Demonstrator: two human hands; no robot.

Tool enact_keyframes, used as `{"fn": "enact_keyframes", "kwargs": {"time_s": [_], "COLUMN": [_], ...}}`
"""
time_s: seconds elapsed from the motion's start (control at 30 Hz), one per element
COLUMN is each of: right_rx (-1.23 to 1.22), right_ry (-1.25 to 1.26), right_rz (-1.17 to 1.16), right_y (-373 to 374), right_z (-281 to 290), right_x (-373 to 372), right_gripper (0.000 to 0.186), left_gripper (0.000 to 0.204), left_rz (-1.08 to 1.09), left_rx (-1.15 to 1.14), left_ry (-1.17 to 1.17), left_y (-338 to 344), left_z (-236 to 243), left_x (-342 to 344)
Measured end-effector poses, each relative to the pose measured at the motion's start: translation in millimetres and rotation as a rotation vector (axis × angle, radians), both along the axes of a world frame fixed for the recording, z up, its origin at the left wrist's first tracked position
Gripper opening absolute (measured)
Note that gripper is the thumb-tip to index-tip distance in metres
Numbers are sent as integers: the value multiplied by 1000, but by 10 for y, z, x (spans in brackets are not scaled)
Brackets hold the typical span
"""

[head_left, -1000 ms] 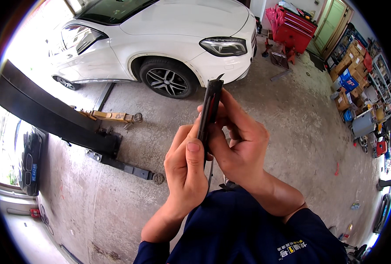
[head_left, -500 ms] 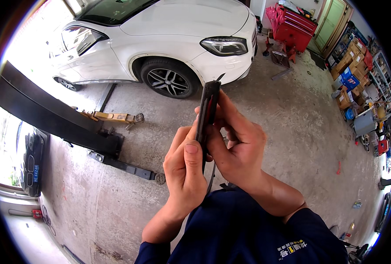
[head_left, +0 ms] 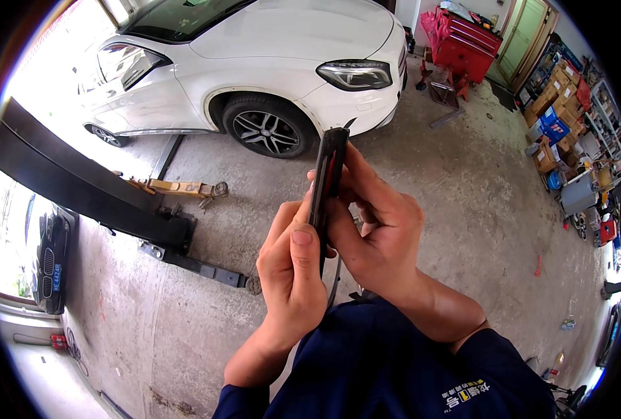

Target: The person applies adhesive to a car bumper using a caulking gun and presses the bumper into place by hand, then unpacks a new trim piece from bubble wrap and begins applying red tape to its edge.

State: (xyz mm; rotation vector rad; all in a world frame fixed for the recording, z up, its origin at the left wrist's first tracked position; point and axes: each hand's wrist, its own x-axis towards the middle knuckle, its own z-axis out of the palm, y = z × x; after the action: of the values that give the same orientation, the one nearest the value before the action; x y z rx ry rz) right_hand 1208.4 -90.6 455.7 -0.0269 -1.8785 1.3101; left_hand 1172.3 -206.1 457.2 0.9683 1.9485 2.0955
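Note:
A long black plastic trim strip [head_left: 330, 167] stands nearly upright in front of my chest, seen almost edge-on. A bit of red shows along its right side, and a thin dark sliver sticks up at its top end. My left hand [head_left: 291, 262] is closed round the strip's lower left side, thumb pointing up along it. On the other side, my right hand [head_left: 379, 227] pinches the strip between thumb and fingers. Some fingertips of both hands are hidden behind the strip. A narrow dark tail hangs beneath the hands toward my dark blue shirt.
A white car [head_left: 268, 42] is parked ahead. At left stand a black lift post [head_left: 80, 174] and a yellowish lift arm [head_left: 181, 187]; a dark car [head_left: 53, 258] is beyond. A red tool cabinet [head_left: 467, 47] and cardboard boxes [head_left: 551, 94] line the far right.
Both hands and the strip have shifted very slightly to the left. The grip looks the same.

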Motion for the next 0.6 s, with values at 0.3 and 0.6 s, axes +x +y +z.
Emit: {"fn": "enact_keyframes", "kwargs": {"time_s": [0.3,0.6], "right_rx": [15,-37], "right_ry": [45,34], "right_rz": [-7,74], "right_y": [-15,-32], "right_z": [-47,-14], "right_x": [-30,23], "right_gripper": [55,55], "left_gripper": [46,47], "left_rz": [17,-14], "left_rx": [23,42], "left_ry": [69,65], "left_y": [-6,-41], "left_z": [-15,-7], "left_x": [5,18]}}
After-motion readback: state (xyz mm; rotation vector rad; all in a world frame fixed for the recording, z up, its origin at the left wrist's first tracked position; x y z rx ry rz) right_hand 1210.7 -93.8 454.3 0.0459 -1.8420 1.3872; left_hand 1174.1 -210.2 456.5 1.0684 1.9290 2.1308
